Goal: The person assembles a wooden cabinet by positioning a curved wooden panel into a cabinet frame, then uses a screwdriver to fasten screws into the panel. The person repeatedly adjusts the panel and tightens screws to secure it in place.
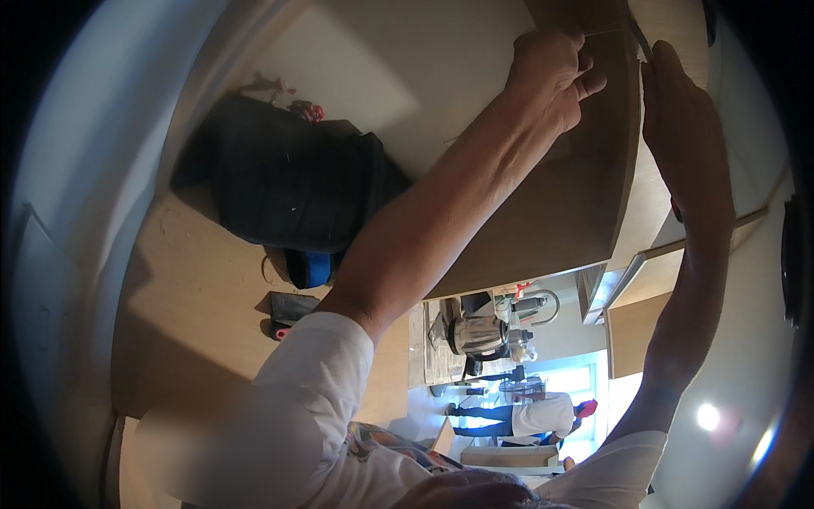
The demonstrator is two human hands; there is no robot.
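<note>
My left hand (555,72), fingers curled in, is raised against a wooden cabinet panel (543,229). Thin pale lines, like wire or thread, run from its fingertips toward the panel's corner; what it pinches is too small to name. Across the panel's edge, my right hand (682,127) reaches up with its fingers round the lower end of a thin dark strip (640,41). Whether that strip is a tool or a fitting cannot be made out. Both arms are stretched out, and the scene appears tipped on its side.
A black bag (297,178) lies on the wooden surface (195,280), with a blue roundish thing (309,268) and a dark flat tool (292,307) beside it. Beyond are a steel kettle (479,335), a tap (551,305), open cabinet doors (640,331) and another person (543,416) in a red cap.
</note>
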